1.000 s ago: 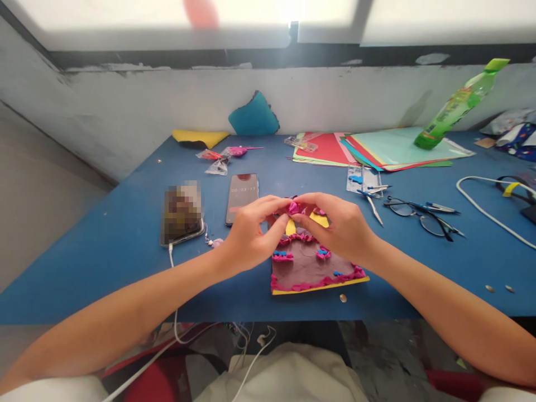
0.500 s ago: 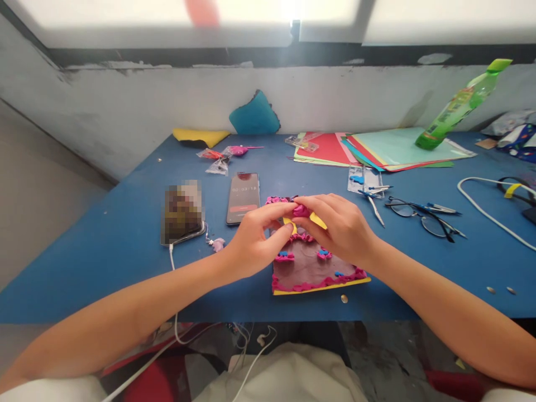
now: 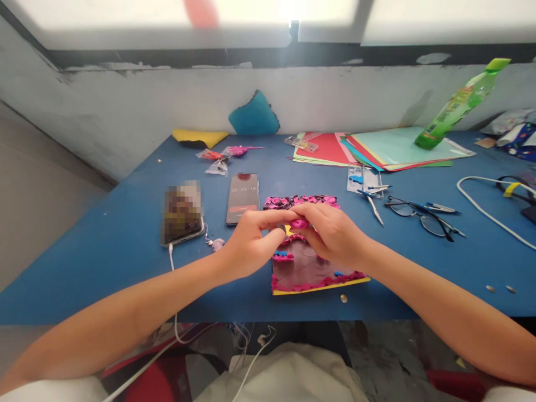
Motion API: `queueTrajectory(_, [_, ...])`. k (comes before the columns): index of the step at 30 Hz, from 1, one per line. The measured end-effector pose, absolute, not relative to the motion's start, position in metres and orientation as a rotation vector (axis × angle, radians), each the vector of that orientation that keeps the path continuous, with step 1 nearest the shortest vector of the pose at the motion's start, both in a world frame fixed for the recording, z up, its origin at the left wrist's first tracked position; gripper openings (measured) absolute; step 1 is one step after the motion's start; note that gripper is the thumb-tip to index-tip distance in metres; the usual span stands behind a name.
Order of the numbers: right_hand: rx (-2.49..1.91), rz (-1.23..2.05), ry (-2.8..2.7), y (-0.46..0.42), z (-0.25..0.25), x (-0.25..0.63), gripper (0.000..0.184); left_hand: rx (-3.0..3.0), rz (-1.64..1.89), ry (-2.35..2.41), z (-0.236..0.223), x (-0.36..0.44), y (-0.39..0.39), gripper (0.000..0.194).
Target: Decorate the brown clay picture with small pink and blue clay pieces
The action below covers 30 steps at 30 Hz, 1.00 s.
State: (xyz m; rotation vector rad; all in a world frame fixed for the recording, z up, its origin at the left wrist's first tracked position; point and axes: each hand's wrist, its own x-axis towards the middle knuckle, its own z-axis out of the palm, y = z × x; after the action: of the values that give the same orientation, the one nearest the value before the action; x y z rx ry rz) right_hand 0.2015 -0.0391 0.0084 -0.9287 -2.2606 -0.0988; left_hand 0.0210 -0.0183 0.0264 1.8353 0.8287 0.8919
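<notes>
A yellow card [image 3: 318, 287] covered with brown and pink modelling clay lies at the near edge of the blue table [image 3: 125, 245]. A band of pink and dark clay dots [image 3: 301, 200] runs along the card's far end. My left hand [image 3: 251, 243] and my right hand [image 3: 330, 234] meet over the card's middle. Their fingertips pinch one small pink clay piece [image 3: 298, 223] between them. Small blue and pink clay bits [image 3: 283, 255] sit on the brown layer under my hands.
Two phones [image 3: 242, 198] lie left of the card, one [image 3: 182, 215] on a white cable. Glasses [image 3: 419, 215], small tools [image 3: 368, 187], coloured paper sheets [image 3: 377, 148] and a green bottle [image 3: 456, 106] fill the right side. Clay packets [image 3: 221, 159] lie at the back left.
Both hands have drawn a little toward me and lower, which uncovers the dotted clay band at the card's far end. The pink piece stays pinched between them.
</notes>
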Motion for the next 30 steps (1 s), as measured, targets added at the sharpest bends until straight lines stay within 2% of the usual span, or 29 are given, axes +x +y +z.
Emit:
queueTrajectory(15, [-0.894,-0.129,-2.292,-0.043,0.009,0.201,0.018,1.686,0.868,0.722,0.023,0.018,-0.021,0.023])
queueTrajectory(21, [-0.956,0.180,-2.177,-0.038,0.011,0.203,0.012,1.749,0.779,0.697,0.031,0.020,-0.017,0.012])
queueTrajectory(22, [-0.956,0.230,-2.152,-0.037,0.012,0.203,0.012,1.730,0.777,0.703,0.031,0.020,-0.016,0.014])
queueTrajectory(26, [-0.923,0.455,-2.071,-0.037,0.019,0.203,0.035,1.630,0.847,0.725,0.032,0.021,-0.012,0.022])
queueTrajectory(30, [-0.974,0.644,-2.024,-0.039,0.025,0.202,0.027,1.539,0.791,0.612,0.029,0.020,-0.009,0.034])
